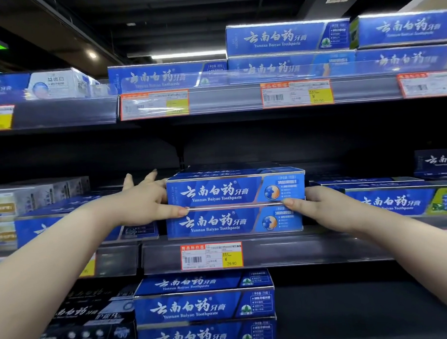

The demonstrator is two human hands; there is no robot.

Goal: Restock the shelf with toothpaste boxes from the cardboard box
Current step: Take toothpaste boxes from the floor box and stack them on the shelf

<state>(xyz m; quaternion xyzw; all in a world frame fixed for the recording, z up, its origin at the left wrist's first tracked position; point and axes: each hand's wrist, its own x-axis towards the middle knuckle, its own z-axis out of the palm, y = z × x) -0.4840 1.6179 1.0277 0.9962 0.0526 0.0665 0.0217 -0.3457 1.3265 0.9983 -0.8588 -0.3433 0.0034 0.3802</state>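
Observation:
Two blue toothpaste boxes are stacked at the front of the middle shelf [265, 249]. The upper toothpaste box [218, 191] lies flat on the lower toothpaste box [219, 222]. My left hand [145, 202] presses against the upper box's left end, thumb along its bottom edge, fingers spread behind. My right hand [312, 199] holds the right end, thumb at the seam between the two boxes. The cardboard box is out of view.
More blue toothpaste boxes fill the top shelf [286, 37], the lower shelf [204, 307] and both sides of the middle shelf [388, 201]. Grey and white boxes [35, 193] stand at the left. A price tag [211, 256] hangs on the shelf rail. Dark space lies behind the stack.

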